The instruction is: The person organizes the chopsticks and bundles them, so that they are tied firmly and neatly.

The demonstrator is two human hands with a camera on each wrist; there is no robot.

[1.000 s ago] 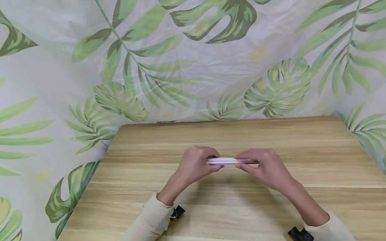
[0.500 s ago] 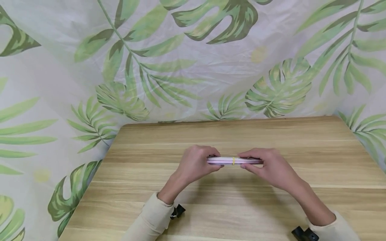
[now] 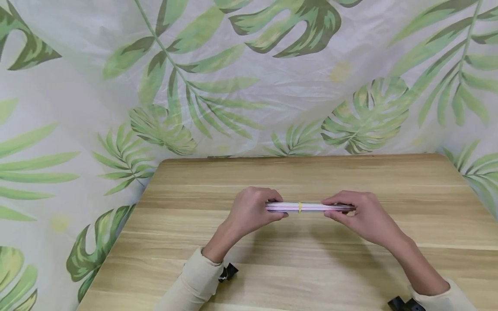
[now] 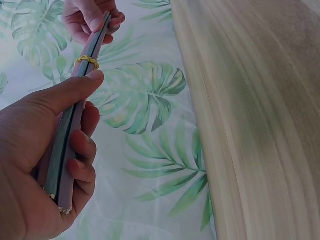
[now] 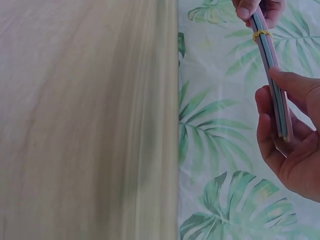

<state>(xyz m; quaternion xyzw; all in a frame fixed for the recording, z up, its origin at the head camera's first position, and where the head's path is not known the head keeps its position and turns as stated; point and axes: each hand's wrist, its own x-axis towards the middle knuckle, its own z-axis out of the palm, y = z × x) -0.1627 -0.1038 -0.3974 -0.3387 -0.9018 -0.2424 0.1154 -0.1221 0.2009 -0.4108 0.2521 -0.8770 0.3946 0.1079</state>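
Observation:
A slim bundle of thin, straight strips point(image 3: 313, 207) lies level between my two hands above the table. Its strips look whitish-pink in the head view, pink and grey-green in the left wrist view. A yellow rubber band point(image 3: 300, 207) circles it near the middle. My left hand point(image 3: 249, 211) grips the left end, thumb along one side and fingers curled round the other. At the opposite end, the right hand point(image 3: 369, 218) pinches the bundle point(image 5: 267, 60) between thumb and fingers. Parts of both ends are hidden by the hands in the head view.
The wood-grain table point(image 3: 295, 263) spreads under both hands. Leaf-patterned cloth point(image 3: 241, 116) hangs behind its far edge and along the sides. Black wrist cameras point(image 3: 228, 272) sit at both beige cuffs.
The right hand has moved right along the bundle, away from the band, so more of the bundle shows between the hands. The left hand stays nearly still, and the view has shifted slightly.

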